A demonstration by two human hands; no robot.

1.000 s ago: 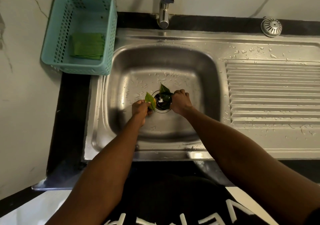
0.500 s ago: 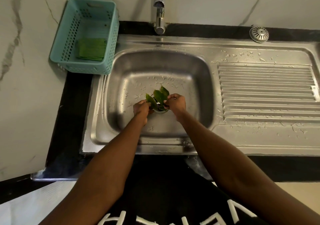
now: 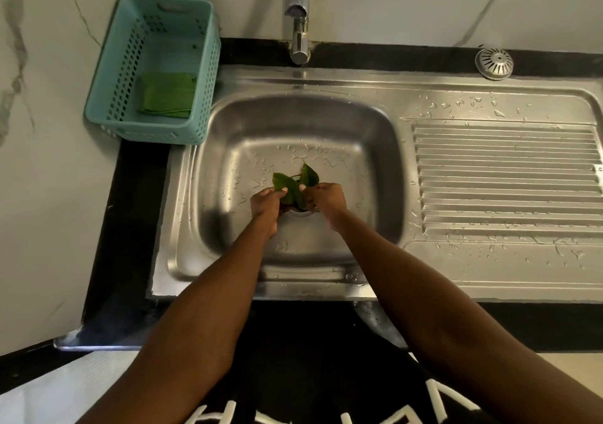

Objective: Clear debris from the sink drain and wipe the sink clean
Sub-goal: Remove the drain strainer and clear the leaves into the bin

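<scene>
Stainless steel fills your view: the sink (image 3: pixel 326 123) with its wet ribbed drainboard (image 3: pixel 502 182) to your right. Left of the basin sits a teal basket (image 3: pixel 111 97) holding a folded green cloth (image 3: pixel 166 94). Your left hand (image 3: pixel 266 203) and right hand (image 3: pixel 326 196) meet over the drain (image 3: pixel 301 213) (mostly hidden beneath them), each pinched shut on the green leaves (image 3: pixel 293 183), which stand up between your fingertips just above the basin floor. A domed strainer (image 3: pixel 493 63) rests on the far ledge.
</scene>
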